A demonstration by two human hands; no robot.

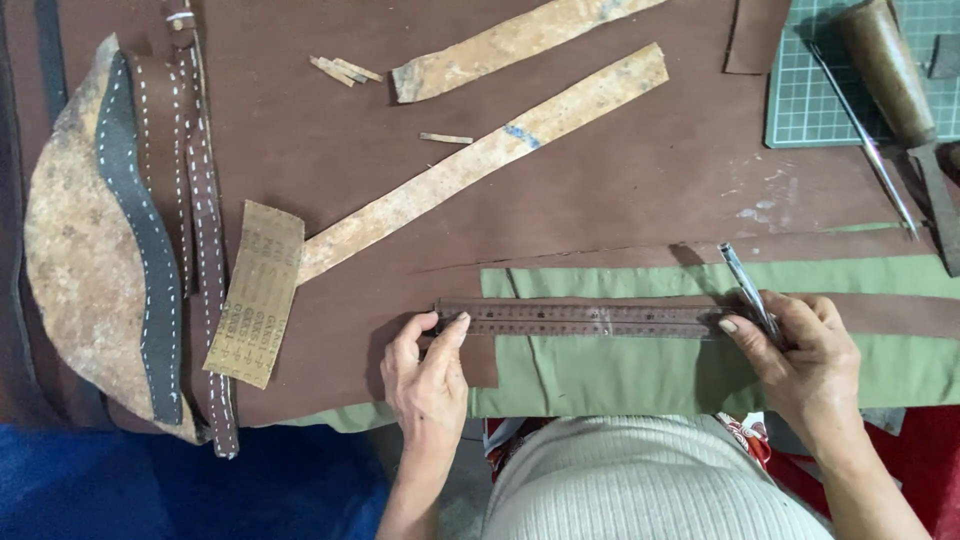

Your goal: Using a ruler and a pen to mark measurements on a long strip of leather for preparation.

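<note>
left hand [428,375] pins flat steel ruler [590,318]; right hand [805,360] grips slim metal knife [748,290].

The ruler [590,318] is dull grey metal, worn, with a faint sheen along its face. The slim tool [748,288] gripped in the right hand [800,360] is bright, polished metal. Under both lies a brown leather sheet [620,180], matt and smooth, with pale chalky smears toward 2 o'clock. The green cloth [650,375] beneath is matt woven fabric. The tan strips [480,165] at 12 o'clock look like raw leather, rough and mottled. The sandpaper piece [255,295] at 9 o'clock is gritty, buff-backed paper. The curved piece [85,260] further left is coarse, blotchy hide with dark stitched trim. The cutting mat [820,100] is matt green plastic.
</note>
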